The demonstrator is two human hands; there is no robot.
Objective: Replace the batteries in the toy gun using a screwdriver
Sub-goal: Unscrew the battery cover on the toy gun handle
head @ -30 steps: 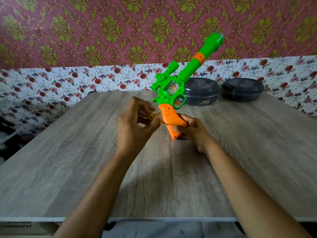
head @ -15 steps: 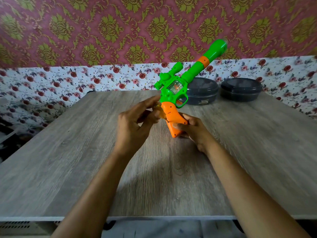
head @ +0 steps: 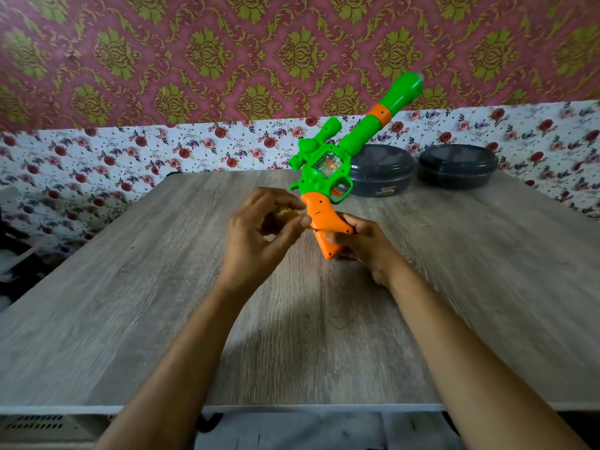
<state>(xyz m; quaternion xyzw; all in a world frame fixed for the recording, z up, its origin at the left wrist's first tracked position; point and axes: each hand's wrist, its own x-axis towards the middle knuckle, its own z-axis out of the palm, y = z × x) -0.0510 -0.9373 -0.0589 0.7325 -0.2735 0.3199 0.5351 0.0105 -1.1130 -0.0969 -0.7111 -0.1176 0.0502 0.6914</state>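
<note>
Over wooden table [head: 130, 319], right hand [head: 370, 245] grips toy gun [head: 324, 170] by handle.

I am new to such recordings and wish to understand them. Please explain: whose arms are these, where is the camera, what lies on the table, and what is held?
No machine is here: both arms belong to one person, and the camera sits on that person's head, looking forward and down. The right hand grips the orange handle of a green toy gun, its barrel tilted up and away. The left hand pinches a small yellowish object beside the handle; it is too blurred to name. At the far edge of the wooden table stand two dark round containers, one beside the other.
</note>
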